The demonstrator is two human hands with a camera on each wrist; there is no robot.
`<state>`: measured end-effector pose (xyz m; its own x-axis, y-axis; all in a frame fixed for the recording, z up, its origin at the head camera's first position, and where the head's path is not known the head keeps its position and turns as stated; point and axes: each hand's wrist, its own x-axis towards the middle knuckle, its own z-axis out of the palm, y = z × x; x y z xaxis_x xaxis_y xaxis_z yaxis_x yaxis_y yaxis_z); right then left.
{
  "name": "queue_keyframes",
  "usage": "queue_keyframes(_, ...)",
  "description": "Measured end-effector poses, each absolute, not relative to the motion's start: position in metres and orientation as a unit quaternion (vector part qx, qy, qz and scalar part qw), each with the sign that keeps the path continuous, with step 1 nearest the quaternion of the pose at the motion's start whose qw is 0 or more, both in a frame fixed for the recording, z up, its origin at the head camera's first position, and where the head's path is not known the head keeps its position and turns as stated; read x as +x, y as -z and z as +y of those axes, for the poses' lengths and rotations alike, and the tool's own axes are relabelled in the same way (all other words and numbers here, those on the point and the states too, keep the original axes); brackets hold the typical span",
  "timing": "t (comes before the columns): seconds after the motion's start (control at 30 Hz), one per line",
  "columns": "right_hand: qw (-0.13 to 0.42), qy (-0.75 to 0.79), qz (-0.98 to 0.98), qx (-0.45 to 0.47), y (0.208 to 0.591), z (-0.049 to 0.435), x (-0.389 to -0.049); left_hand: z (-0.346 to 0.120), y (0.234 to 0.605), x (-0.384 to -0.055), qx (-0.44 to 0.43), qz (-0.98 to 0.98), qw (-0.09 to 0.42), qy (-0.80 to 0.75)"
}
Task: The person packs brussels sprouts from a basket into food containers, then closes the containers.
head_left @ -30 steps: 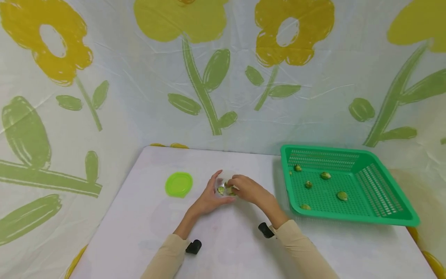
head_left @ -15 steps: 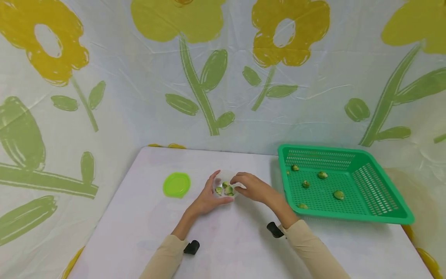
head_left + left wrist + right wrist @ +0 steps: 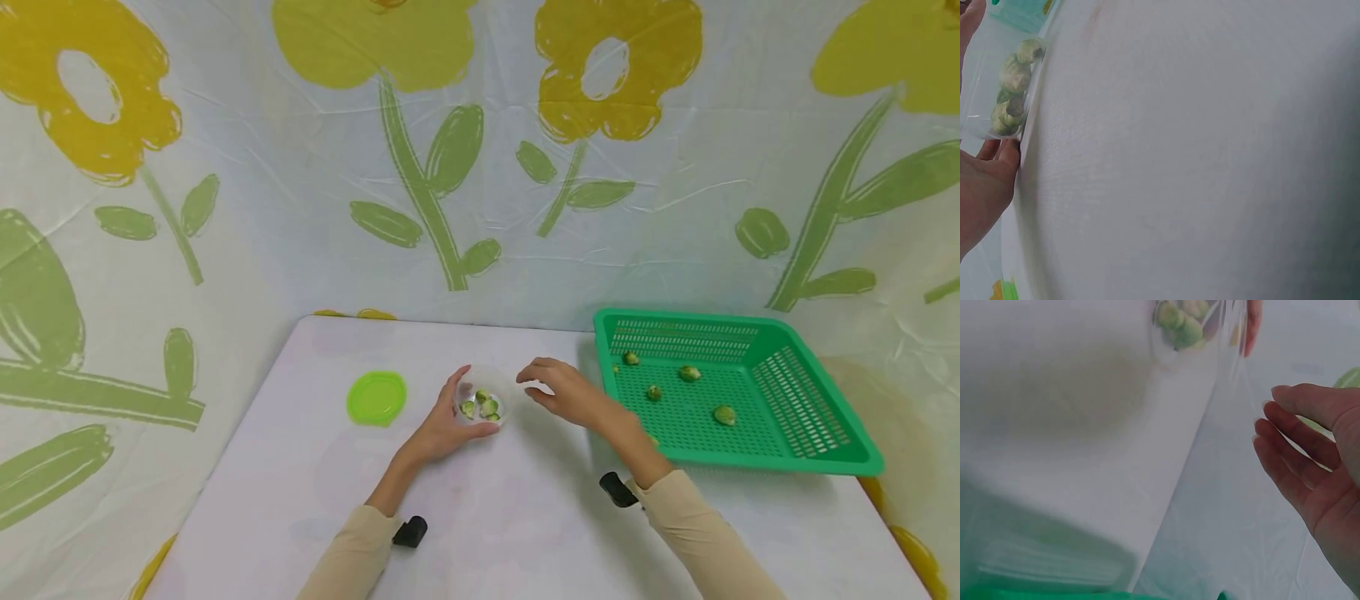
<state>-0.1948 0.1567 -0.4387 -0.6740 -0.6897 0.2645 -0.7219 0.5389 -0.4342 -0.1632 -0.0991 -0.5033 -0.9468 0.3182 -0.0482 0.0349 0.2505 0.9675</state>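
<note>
A clear round plastic container (image 3: 492, 379) stands on the table, with several Brussels sprouts (image 3: 489, 407) lying on its bottom. My left hand (image 3: 438, 429) grips it from the left, thumb along the near side and fingers round the far side. Through its see-through wall, the left wrist view shows the sprouts (image 3: 1015, 78) bunched together. To the right of the container, my right hand (image 3: 572, 393) hovers with nothing in it. Its fingers are loosely bent and apart from the thumb, as the right wrist view also shows (image 3: 1310, 437).
A green plastic basket (image 3: 750, 460) at the right holds several more Brussels sprouts (image 3: 689, 373). Left of the container lies a bright green lid (image 3: 377, 398). Flower-printed cloth (image 3: 315, 208) hangs behind the white table (image 3: 480, 517).
My right hand has come out of the container and moved right toward the basket, its fingers spreading. The left hand keeps its grip. The whole head view has shifted slightly.
</note>
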Motion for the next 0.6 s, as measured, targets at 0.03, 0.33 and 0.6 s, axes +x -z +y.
queue_keyframes(0.03,0.031,-0.264,-0.876,0.401,0.439,0.159,-0.195,-0.099,0.503,-0.163,0.112,0.782,0.117,-0.602)
queue_keyframes(0.33,0.058,-0.287,-0.874,0.388,0.435,0.184,-0.195,-0.098,0.504,-0.163,0.112,0.786,0.109,-0.598)
queue_keyframes(0.6,0.121,-0.294,-0.867,0.384,0.433,0.203,-0.193,-0.099,0.504,-0.163,0.119,0.784,0.114,-0.599)
